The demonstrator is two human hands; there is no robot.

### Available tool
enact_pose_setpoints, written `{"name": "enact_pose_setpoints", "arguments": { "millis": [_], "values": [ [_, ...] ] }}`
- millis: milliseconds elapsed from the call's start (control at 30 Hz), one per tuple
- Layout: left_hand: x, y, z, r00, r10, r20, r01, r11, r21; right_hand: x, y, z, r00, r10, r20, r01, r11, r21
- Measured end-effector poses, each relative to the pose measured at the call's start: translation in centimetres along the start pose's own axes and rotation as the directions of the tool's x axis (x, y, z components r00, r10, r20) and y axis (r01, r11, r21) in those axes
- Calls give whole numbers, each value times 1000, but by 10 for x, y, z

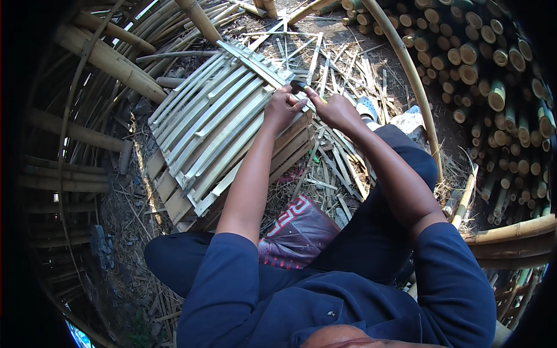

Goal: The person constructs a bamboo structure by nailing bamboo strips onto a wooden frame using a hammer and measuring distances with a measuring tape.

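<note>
A panel of pale split-bamboo slats (217, 124) lies in front of me to the left, with a crosspiece (253, 65) along its far end. My left hand (282, 109) is closed at the panel's far right corner, its fingers pinched together; what they grip is too small to make out. Close beside it, my right hand (336, 111) is closed around a small dark tool (298, 85) with a bit of yellow at the grip. The dark end points toward my left fingers, next to the corner. My right hand hides most of the tool, so its kind is unclear.
Under the panel sits a stack of wooden boards (290, 142). Loose bamboo strips (342, 156) litter the ground to its right. Cut bamboo poles (464, 55) are piled at the far right, behind a curved pole (409, 69). A printed dark red cloth (299, 235) lies between my legs.
</note>
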State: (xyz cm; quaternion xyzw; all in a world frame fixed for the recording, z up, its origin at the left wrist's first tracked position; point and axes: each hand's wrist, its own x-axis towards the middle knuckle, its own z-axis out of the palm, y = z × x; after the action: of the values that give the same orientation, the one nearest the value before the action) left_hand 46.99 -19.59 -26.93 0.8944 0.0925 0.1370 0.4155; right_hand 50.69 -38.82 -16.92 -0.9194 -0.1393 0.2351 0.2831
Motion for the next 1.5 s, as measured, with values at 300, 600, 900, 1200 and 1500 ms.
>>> {"name": "enact_pose_setpoints", "arguments": {
  "millis": [300,600,900,1200,1500],
  "values": [
    [-5,5,-7,999,13,-38,-12,999,36,-2,-5,1,1000,-3,7,2,999,47],
    [0,-13,-3,987,121,-104,-118,993,29,2,-4,8,1000,-11,-13,11,1000,0],
    [4,-20,-4,961,233,-148,-224,972,70,13,7,17,1000,-28,13,29,996,-83],
    [2,-9,-5,996,77,-54,-79,996,-32,9,4,20,997,-33,-63,32,999,-18],
    [0,-9,-1,995,80,-54,-80,997,13,7,6,17,995,-49,-92,43,997,-67]
  ]
}}
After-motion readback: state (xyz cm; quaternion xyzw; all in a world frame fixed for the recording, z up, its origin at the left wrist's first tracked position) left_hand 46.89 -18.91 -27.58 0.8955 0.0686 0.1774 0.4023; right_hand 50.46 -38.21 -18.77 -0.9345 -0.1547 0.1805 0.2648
